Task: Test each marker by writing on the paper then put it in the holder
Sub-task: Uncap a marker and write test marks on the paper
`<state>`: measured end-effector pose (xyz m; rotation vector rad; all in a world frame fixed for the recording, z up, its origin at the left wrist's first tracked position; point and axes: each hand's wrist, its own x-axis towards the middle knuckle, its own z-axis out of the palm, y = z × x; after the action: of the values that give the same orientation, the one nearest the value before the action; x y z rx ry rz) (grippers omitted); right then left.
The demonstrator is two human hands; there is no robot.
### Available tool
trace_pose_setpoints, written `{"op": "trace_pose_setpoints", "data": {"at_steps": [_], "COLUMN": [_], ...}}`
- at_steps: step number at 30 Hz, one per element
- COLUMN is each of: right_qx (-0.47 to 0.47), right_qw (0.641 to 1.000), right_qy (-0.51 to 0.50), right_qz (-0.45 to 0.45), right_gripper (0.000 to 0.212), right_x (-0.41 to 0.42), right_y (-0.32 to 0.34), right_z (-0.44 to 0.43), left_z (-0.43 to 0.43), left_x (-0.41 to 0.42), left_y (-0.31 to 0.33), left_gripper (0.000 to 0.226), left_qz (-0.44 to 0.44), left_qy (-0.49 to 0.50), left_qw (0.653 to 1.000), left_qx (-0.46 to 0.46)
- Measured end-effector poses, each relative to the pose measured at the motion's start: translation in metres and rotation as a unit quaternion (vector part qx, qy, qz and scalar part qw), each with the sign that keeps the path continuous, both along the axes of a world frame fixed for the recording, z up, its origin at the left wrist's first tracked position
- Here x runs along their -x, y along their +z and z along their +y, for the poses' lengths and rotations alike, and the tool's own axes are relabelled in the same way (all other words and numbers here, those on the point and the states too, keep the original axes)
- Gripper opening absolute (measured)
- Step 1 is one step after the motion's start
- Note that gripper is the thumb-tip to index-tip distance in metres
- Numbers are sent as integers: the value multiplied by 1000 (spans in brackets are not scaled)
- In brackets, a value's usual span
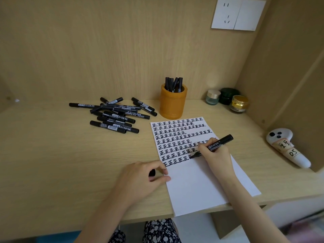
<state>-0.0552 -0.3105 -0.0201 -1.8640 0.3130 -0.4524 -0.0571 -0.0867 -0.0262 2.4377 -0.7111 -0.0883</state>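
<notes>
Marker [215,145], slim black barrel w/ printed label, is pinched in the right hand [216,155], tip down-left on the white paper [201,181], back end up-right. From my feed, the left hand [142,178] curls round a black cap [152,172] at the sheet's edge. The round orange holder [172,104] has several markers upright; a loose pile [114,116] lies to its left.

Matt wood-grain desk [70,155], white paper [201,186]

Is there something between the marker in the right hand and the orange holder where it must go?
Nothing visible stands between the marker and the holder; only the flat paper lies under that path. Inside it other markers already stand.
</notes>
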Motion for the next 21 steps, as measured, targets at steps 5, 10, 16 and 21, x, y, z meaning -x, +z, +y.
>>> {"op": "trace_pose_setpoints", "data": {"at_steps": [5, 10, 16, 21], "right_qx": [3, 9, 13, 15], "right_qw": [1000, 1000, 1000, 999], "right_qy": [11, -13, -28, -29], "right_qz": [-2, -2, 5, 4], "right_gripper": [27, 24, 23, 23], "right_x": [0, 1, 1, 1], "right_y": [-1, 1, 1, 0], "right_z": [1, 1, -1, -1], "left_z": [1, 0, 1, 0], "left_x": [0, 0, 0, -1], "left_y": [-1, -1, -3, -3], "left_gripper": [21, 21, 22, 23], "left_qz": [-4, -8, -11, -17], "left_qy": [5, 12, 9, 10], "left_qw": [1000, 1000, 1000, 1000], "left_qx": [4, 2, -3, 2]}}
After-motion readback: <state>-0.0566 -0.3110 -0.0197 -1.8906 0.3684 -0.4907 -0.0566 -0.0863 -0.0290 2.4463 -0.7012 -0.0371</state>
